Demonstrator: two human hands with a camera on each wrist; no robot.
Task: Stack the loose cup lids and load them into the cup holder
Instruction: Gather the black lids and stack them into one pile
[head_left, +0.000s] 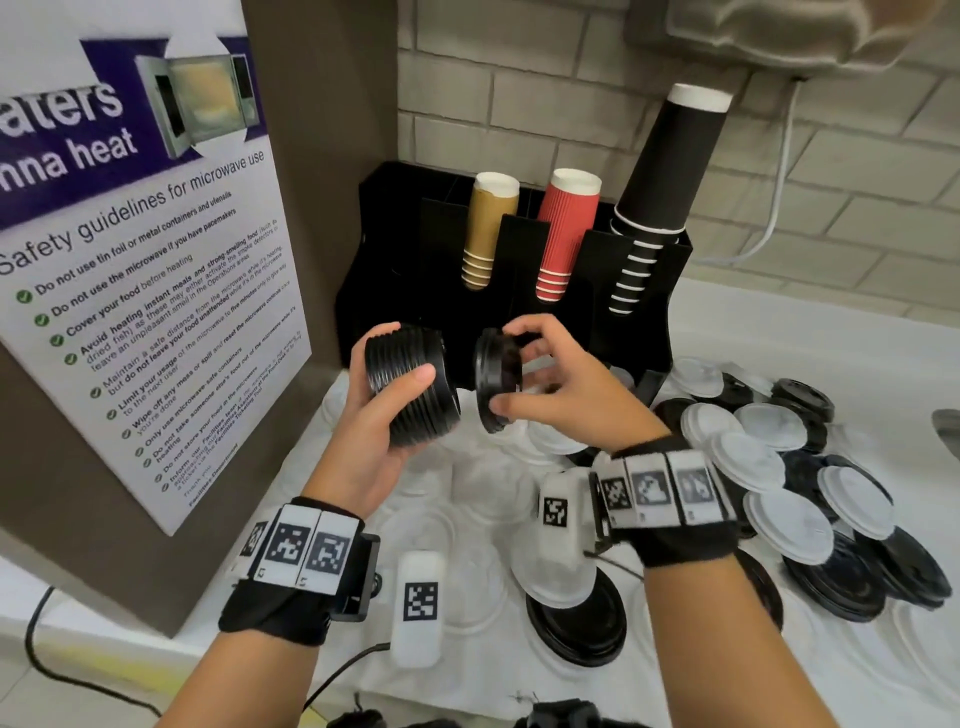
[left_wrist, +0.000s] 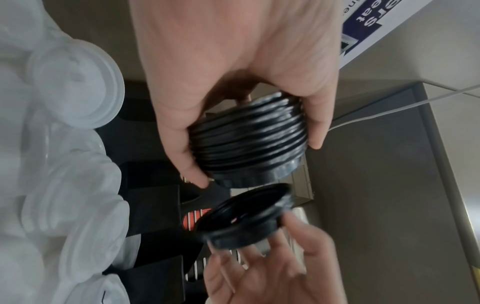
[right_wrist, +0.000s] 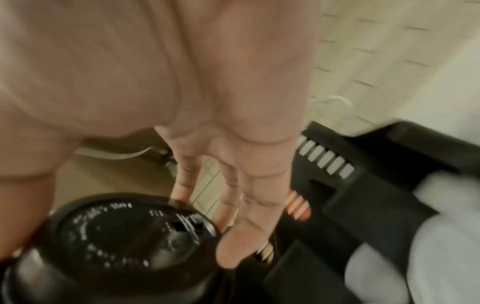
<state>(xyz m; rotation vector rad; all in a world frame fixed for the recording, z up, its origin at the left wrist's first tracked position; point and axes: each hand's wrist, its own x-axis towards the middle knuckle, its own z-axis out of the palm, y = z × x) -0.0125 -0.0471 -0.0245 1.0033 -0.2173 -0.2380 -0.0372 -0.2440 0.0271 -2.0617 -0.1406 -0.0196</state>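
Left hand: the left hand (head_left: 382, 410) is curled round a stack of black lids (head_left: 410, 384), thumb across the near side and fingers over the far side, holding the stack on its side above the tabletop (head_left: 753, 306).
Right hand: the right hand (head_left: 550, 384) pinches a single black lid (head_left: 496, 376) by its rim between thumb and fingertips, the other fingers spread loosely behind it.
Lid against stack: the single black lid stands on edge just beside the open end of the stack, with a narrow gap between them; in the left wrist view its hollow underside (left_wrist: 246, 216) faces the stack (left_wrist: 249, 139).
Right wrist view: blurred; the lid's top face with its sip hole (right_wrist: 130, 232) shows under the fingers (right_wrist: 249, 205).
Cup holder: the black cup holder (head_left: 639, 322) stands against the brick wall behind both hands, holding a stack of tan cups (head_left: 488, 228), a stack of red cups (head_left: 563, 234) and a taller stack of black cups (head_left: 660, 192), all upside down.
Loose lids: white and black loose lids (head_left: 779, 467) lie heaped on the tabletop to the right of the hands, with more white ones beneath the wrists.
Poster: a microwave safety poster (head_left: 140, 249) hangs on the panel to the left.
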